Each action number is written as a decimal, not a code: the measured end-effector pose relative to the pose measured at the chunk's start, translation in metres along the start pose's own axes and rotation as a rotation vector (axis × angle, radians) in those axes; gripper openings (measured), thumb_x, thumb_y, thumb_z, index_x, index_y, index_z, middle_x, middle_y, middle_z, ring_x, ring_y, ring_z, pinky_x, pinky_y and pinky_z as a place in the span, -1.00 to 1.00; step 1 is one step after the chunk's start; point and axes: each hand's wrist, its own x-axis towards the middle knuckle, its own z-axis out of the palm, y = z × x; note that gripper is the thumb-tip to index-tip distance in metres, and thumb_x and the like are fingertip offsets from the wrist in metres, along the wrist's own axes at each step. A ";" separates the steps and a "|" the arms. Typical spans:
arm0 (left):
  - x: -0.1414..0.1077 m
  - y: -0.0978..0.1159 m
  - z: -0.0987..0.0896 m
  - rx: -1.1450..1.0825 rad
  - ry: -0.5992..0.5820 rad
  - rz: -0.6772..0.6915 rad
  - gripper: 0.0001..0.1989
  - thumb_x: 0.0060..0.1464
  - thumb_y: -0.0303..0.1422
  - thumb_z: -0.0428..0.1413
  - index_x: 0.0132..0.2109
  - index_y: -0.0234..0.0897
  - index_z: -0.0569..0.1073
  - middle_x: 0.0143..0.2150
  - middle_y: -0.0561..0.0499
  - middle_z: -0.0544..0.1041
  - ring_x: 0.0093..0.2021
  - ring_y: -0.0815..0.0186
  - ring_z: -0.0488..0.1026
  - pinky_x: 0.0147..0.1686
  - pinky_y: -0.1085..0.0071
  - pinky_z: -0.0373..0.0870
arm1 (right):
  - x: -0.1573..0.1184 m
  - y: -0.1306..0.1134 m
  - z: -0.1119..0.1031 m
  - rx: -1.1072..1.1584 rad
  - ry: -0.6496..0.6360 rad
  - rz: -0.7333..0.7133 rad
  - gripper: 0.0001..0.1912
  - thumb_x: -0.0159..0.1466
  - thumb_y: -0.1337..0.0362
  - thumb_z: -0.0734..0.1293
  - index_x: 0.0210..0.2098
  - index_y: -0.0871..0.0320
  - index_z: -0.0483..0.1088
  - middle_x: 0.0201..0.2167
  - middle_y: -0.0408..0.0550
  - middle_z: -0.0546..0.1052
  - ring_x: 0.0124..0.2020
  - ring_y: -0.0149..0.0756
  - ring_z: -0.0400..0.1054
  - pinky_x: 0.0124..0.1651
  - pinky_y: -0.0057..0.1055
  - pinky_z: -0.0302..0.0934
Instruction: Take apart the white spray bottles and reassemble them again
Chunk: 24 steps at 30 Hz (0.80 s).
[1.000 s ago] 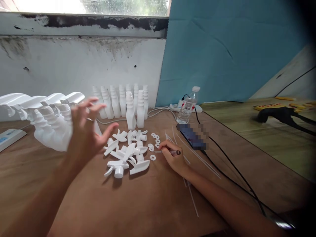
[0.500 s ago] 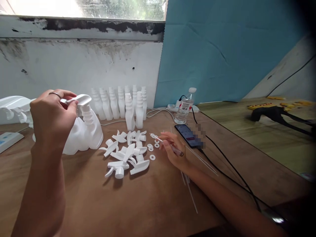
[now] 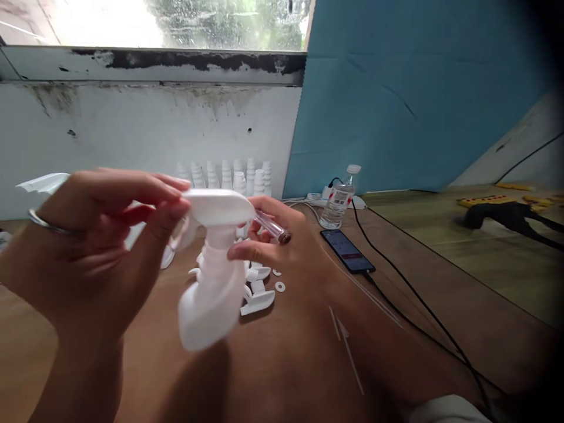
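**White trigger-spray bottle held up between both hands**

Clock set on the white trigger-spray bottle [image 3: 211, 294]; bottle is off the brown tabletop [image 3: 282, 364], tilted a little, base toward between 6 and 7 o'clock, slightly blurred; its shadow falls at 6.

Left hand [image 3: 97, 252] at 9 o'clock, a metal ring [image 3: 50, 225] on one finger; thumb and fingertips pinch the 9 o'clock end of the spray head [image 3: 222, 205], just above the trigger; the other fingers curl toward the palm.

Right hand [image 3: 288, 235] at 3 o'clock; thumb lies at the bottle's neck; some fingers pass behind the head, so their full set cannot be told; a clear pen-like tool [image 3: 271, 226] with a brown end is gripped in the same hand, its far tip hidden behind the spray head.

Loose white trigger heads [image 3: 259, 302] on the table at 4 o'clock, partly masked by bottle and hand; a flat white washer [image 3: 280, 286] just beyond them; thin white tubes [image 3: 351, 358] farther out, also at 4.

Narrow white bottles [image 3: 259, 182] at 12 to 1, near the wall [image 3: 145, 123]; necks visible, lower parts mostly covered; smartphone [image 3: 348, 249] at 3, black cable [image 3: 405, 288] trailing from it; clear water bottle [image 3: 338, 205] at 2, upright, white cap; blue cloth [image 3: 374, 106] behind it.
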 end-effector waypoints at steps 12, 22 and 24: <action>-0.004 -0.034 0.016 -0.048 -0.580 -0.196 -0.50 -0.02 -0.27 0.26 0.07 -0.16 0.32 -0.08 -0.06 0.46 -0.17 0.28 0.45 -0.31 0.42 0.47 | -0.006 -0.006 -0.035 0.243 0.221 0.131 -0.73 0.07 0.14 0.47 -0.32 0.15 0.43 -0.49 -0.15 0.40 -0.47 -0.36 0.31 -0.50 -0.43 0.21; -0.026 -0.029 0.043 -0.362 -1.005 -0.471 -0.76 0.03 -0.21 0.20 -0.25 -0.30 0.45 -0.40 0.03 0.43 -0.41 0.38 0.35 -0.43 0.49 0.34 | -0.004 -0.002 -0.030 0.368 0.183 0.185 -0.69 0.05 0.06 0.47 -0.34 0.12 0.42 -0.44 -0.13 0.45 -0.42 -0.31 0.36 -0.41 -0.36 0.25; -0.030 -0.025 0.046 -0.321 -0.911 -0.475 -0.67 -0.01 -0.21 0.23 -0.12 -0.25 0.44 -0.33 0.00 0.48 -0.34 0.32 0.40 -0.38 0.45 0.39 | -0.003 0.002 -0.029 0.361 0.293 0.173 -0.66 0.05 0.05 0.47 -0.28 0.11 0.42 -0.38 -0.12 0.47 -0.37 -0.30 0.38 -0.39 -0.37 0.26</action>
